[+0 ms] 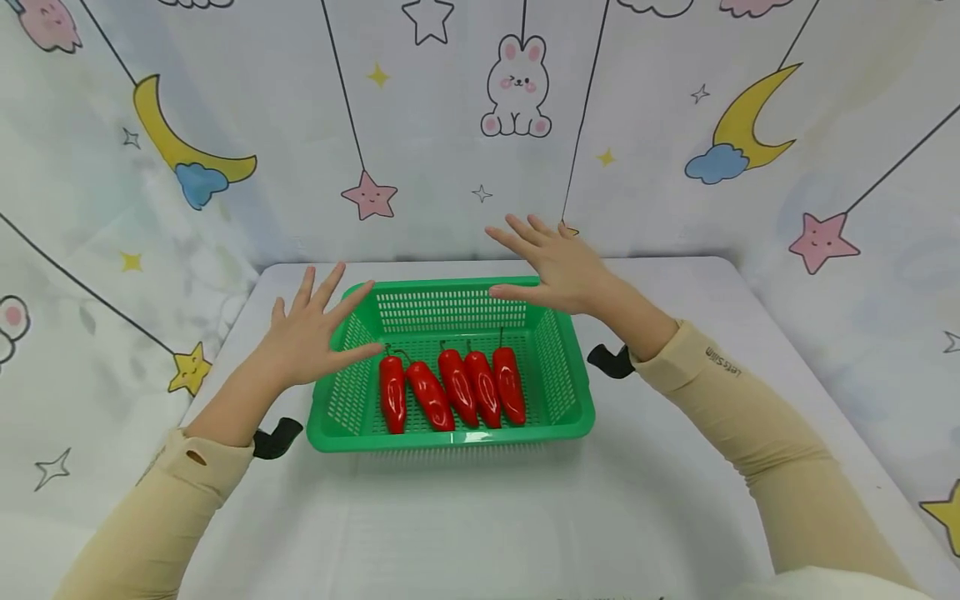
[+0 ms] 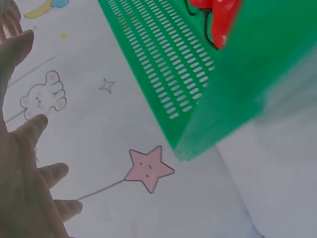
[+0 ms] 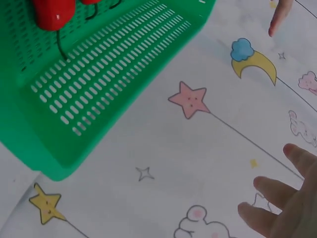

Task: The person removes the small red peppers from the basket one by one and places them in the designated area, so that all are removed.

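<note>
A green plastic basket (image 1: 450,440) with slotted walls stands on the white table, and several red chili peppers (image 1: 457,387) with dark stems lie side by side on its floor. My left hand (image 1: 303,333) is spread above the basket's left edge, its fingers straight and holding nothing. Over the back right part of the basket, my right hand (image 1: 562,267) is spread too, with nothing in it. The left wrist view shows the basket's slotted wall (image 2: 163,54) beside my fingers. In the right wrist view, pepper ends (image 3: 54,12) show inside the basket.
The white tabletop (image 1: 465,525) extends in front of the basket and to both sides. Behind it hangs a pale cloth backdrop (image 1: 435,125) printed with moons, stars and a bunny. Dark straps (image 1: 277,437) jut out at both wrists.
</note>
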Motion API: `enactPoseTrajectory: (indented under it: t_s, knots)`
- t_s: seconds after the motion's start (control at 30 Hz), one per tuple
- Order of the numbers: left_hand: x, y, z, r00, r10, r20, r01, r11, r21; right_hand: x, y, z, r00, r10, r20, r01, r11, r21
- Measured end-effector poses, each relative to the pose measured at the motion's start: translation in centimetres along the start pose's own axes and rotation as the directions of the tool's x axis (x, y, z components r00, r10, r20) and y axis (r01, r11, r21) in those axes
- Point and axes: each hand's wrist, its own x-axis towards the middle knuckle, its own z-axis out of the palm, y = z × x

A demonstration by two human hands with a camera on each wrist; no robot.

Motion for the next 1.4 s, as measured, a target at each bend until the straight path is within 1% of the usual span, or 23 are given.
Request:
enactPoseTrajectory:
  t_s: [0.17,0.3,0.43,0.53,0.63,0.73,0.97,1.1,1.23,1.3,1.4]
  knots:
    - [-1.0,-1.3,0.9,1.000,-0.010,0.000,0.010,0.997,-0.078,1.2,-0.8,0.9,0.999,-0.032,0.006,0.031,0.999,0.043]
    - [-1.6,-2.2,1.6,1.000,-0.023,0.007,0.023,0.993,-0.117,2.0,-1.3,1.8,0.999,-0.046,0.010,0.046,0.997,0.062]
    - [-2.0,-2.8,2.3,0.999,-0.030,0.024,0.034,0.979,-0.201,2.6,-1.9,2.4,0.998,-0.054,0.023,0.052,0.997,0.065]
    - [-2.2,-3.2,2.9,0.998,-0.038,0.049,0.050,0.958,-0.282,3.0,-2.3,2.9,0.997,-0.068,0.034,0.066,0.996,0.055]
    - [-2.4,-3.5,3.5,0.997,-0.040,0.069,0.061,0.940,-0.336,3.4,-2.6,3.4,0.996,-0.084,0.040,0.083,0.996,0.040]
    - [-2.6,-3.6,4.1,0.996,-0.038,0.075,0.064,0.922,-0.382,3.6,-2.9,3.9,0.995,-0.097,0.037,0.095,0.995,0.036]
    - [-2.9,-3.8,5.2,0.995,-0.040,0.086,0.078,0.863,-0.500,4.6,-3.9,5.0,0.991,-0.124,0.040,0.122,0.991,0.060]
    - [-3.0,-4.0,5.8,0.996,-0.046,0.077,0.081,0.830,-0.552,5.1,-4.6,5.8,0.987,-0.152,0.046,0.149,0.987,0.064]
    - [-2.9,-4.1,6.5,0.999,-0.026,0.048,0.050,0.796,-0.603,5.4,-5.2,6.4,0.985,-0.164,0.059,0.161,0.986,0.052]
    - [-2.9,-4.0,6.8,0.999,-0.017,0.040,0.039,0.774,-0.632,5.5,-5.5,6.6,0.984,-0.165,0.072,0.162,0.986,0.043]
    - [-2.9,-3.9,7.2,0.999,-0.016,0.035,0.035,0.744,-0.667,5.6,-5.8,7.0,0.982,-0.162,0.096,0.159,0.986,0.043]
